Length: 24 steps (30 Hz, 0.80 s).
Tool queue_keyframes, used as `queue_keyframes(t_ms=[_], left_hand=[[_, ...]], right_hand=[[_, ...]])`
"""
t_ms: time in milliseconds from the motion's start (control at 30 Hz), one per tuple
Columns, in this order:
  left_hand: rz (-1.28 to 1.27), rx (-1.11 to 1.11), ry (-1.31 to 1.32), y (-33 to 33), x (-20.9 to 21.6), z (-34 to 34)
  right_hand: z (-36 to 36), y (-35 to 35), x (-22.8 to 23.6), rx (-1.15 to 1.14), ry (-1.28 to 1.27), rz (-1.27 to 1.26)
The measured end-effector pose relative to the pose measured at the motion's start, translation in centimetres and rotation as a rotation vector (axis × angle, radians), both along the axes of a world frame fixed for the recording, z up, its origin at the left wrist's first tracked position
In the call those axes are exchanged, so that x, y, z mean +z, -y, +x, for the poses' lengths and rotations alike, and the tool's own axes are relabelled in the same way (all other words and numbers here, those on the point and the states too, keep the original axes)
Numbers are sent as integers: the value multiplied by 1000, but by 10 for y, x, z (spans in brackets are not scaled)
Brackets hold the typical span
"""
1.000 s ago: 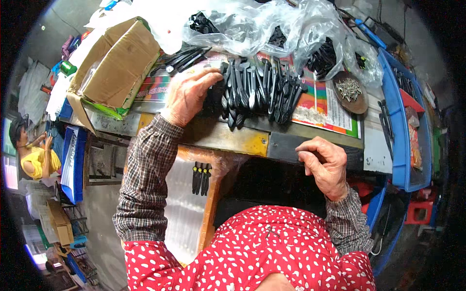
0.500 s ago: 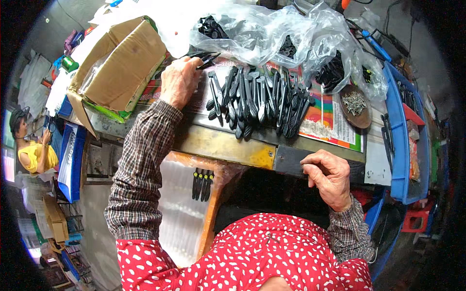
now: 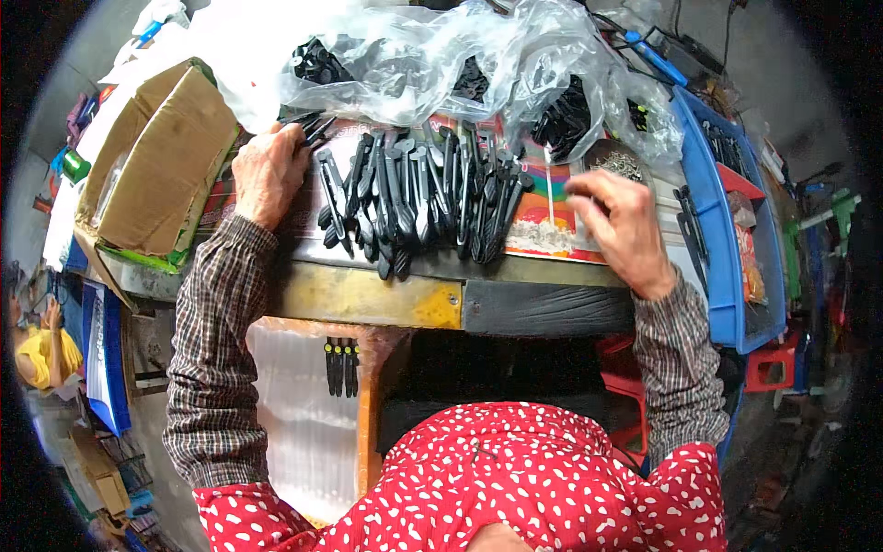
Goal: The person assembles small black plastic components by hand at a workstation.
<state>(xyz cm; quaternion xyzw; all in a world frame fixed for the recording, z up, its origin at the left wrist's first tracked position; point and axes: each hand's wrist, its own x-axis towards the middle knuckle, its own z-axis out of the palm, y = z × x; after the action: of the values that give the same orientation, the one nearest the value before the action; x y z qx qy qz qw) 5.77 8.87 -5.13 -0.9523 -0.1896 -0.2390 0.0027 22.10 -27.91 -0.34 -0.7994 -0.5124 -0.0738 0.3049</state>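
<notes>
1. The left forearm rises from the lower left in a checked sleeve [image 3: 221,340], elbow bent, leading up to the left hand [image 3: 269,175], which is back upward at the far left part of the table [image 3: 368,299].
2. Its fingers curl forward and down beside a few dark slender pieces [image 3: 318,132]; the fingertips are partly hidden, so I cannot tell whether they grip any.
3. The right forearm slants up and inward from the lower right; the right hand [image 3: 624,225] is bent toward the left, just in front of the dish [image 3: 594,152] of small metal pieces.
4. Its fingers are half curled, forefinger and thumb a little apart, with nothing visible between the tips.
5. The black clips [image 3: 395,198] lie in a crowded row on the table, between the two hands.
</notes>
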Motion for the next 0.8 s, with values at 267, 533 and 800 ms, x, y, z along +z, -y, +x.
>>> queue_keyframes(t_ms=[267, 533, 800], left_hand=[[-15, -51, 132, 4, 7, -11], [-441, -117, 316, 34, 16, -22], [-1211, -310, 446, 88, 30, -40]], right_hand=[[50, -24, -7, -73, 332, -137], [70, -35, -23, -73, 482, -297], [46, -33, -12, 17, 237, -49]])
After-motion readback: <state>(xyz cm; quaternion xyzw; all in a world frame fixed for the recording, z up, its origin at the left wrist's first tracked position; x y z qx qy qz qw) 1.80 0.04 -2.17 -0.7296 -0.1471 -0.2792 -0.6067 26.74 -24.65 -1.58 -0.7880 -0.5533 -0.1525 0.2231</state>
